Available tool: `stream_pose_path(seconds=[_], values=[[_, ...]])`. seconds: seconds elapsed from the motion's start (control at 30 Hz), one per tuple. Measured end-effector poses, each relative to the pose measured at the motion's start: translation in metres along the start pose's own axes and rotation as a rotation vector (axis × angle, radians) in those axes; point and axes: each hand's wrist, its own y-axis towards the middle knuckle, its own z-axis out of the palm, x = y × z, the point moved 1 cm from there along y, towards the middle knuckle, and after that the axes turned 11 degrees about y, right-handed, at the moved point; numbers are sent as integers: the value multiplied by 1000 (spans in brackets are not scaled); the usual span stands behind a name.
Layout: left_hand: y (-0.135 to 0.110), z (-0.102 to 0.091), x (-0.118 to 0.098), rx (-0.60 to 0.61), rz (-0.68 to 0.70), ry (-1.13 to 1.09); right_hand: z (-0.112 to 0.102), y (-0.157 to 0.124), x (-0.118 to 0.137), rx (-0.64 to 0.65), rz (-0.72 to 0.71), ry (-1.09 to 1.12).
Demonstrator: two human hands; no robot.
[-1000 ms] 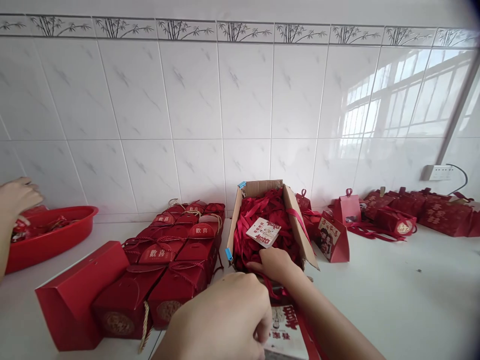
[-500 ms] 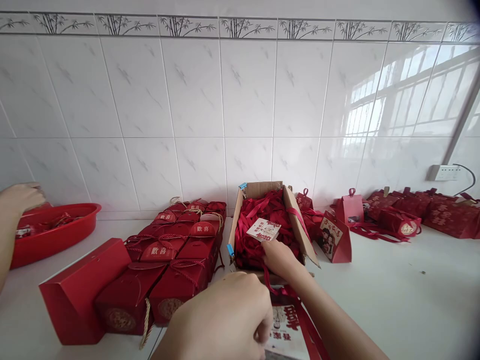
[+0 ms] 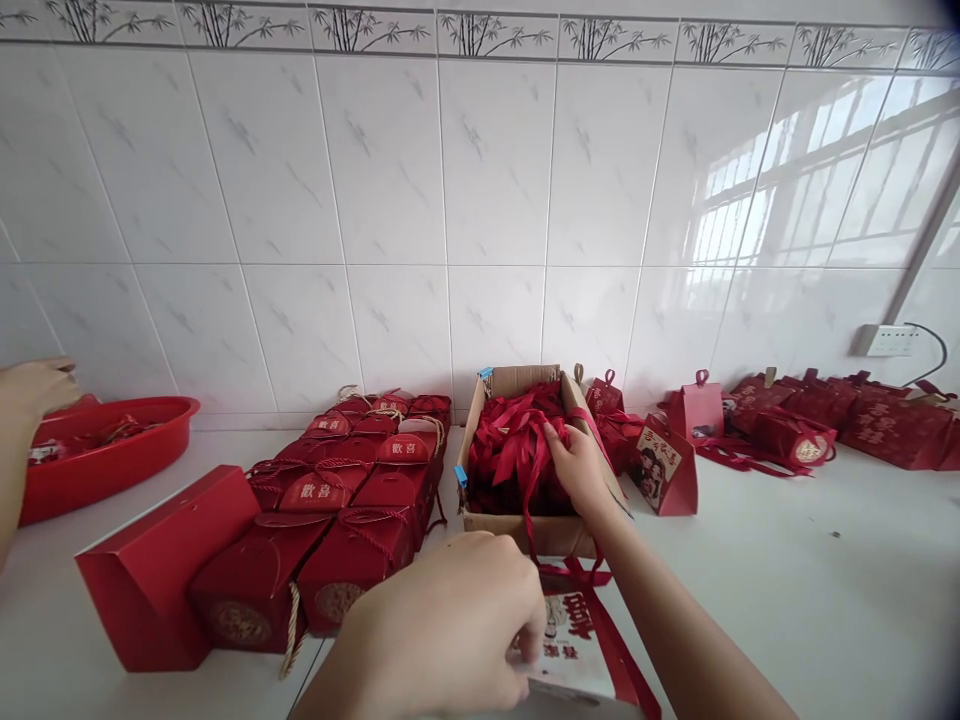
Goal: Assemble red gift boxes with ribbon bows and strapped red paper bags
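My left hand point(image 3: 442, 635) is low in the middle, its fingers pinched on the edge of a white and red printed gift box point(image 3: 574, 650) that lies flat on the counter. My right hand point(image 3: 577, 465) reaches into an open cardboard box point(image 3: 525, 530) and is closed round a bunch of red ribbons point(image 3: 517, 445). One ribbon trails from the cardboard box down over the printed gift box.
Closed red gift boxes point(image 3: 345, 500) with cord handles stand in rows to the left, with a larger red box point(image 3: 161, 570) in front. More red boxes point(image 3: 795, 425) line the wall on the right. Another person's hand point(image 3: 34, 385) hovers over a red basin point(image 3: 97, 455) at far left.
My right hand moved from the cardboard box's front edge deeper in and closed on the ribbons. The small printed card it touched is out of sight. My left hand barely moved.
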Motion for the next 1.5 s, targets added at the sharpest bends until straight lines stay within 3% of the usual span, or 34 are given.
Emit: stream_pose_path(seconds=[0.27,0.43,0.6,0.73,0.9,1.03,1.13,1.27,1.33,1.4,1.47,1.5], values=[[1,-2,1,52,2,-8,-11,16,3,-44,188,451],[1,-2,1,64,-10,5,-27,15,19,40,262,468],[2,-3,0,58,-16,7,-38,12,29,60,257,338],[2,-4,1,56,-18,-6,-53,14,26,-29,190,132],[2,-2,3,37,-5,-19,-87,20,21,-174,135,-232],[2,0,4,47,-7,-21,-105,17,34,-243,87,-368],[2,2,5,47,-21,-20,-103,8,51,-294,-24,-359],[2,3,5,33,-14,-4,-86,-7,68,-455,-343,-337],[2,3,5,33,-16,5,-73,-12,70,-318,-514,-256],[2,2,4,37,-19,11,-57,-13,66,-24,-601,-187],[1,2,3,39,-15,17,-41,-13,56,217,-582,-197],[1,2,3,38,-14,21,-33,-13,50,274,-550,-228]])
